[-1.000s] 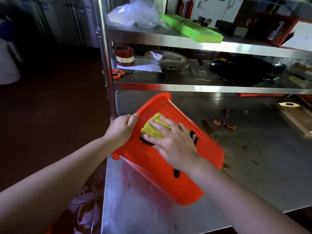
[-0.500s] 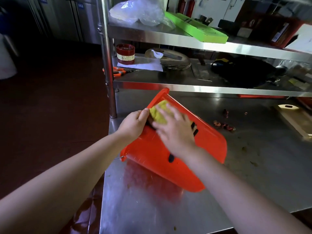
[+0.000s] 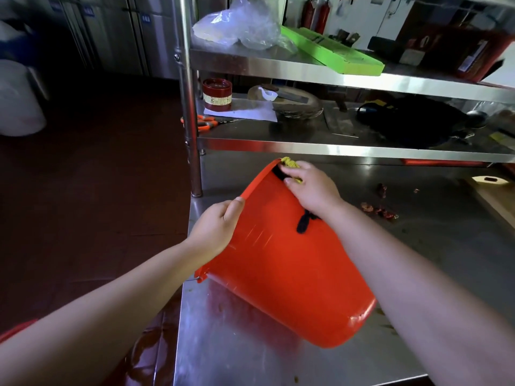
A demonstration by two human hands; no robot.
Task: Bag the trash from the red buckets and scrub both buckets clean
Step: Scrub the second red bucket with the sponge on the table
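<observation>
A red plastic bucket (image 3: 278,277) lies tilted on its side at the left end of a steel table (image 3: 250,358), its rim pointing away to the upper left and its base toward me. My left hand (image 3: 216,228) grips the rim on the left side, thumb on the outer wall. My right hand (image 3: 310,188) presses a yellow sponge (image 3: 291,163) against the outer wall right at the top of the rim. Black markings show on the wall beside my right wrist.
Two steel shelves (image 3: 334,147) hang just above the bucket, carrying orange scissors (image 3: 204,123), a red tin (image 3: 216,94), plates, a green tray (image 3: 334,50) and a plastic bag. A shelf post (image 3: 192,129) stands at left. Food scraps (image 3: 379,211) lie on the table at right.
My right hand has slid the sponge up the bucket's outer wall from its middle to the rim. The bucket has tipped a little more upright; my left hand stays on the rim.
</observation>
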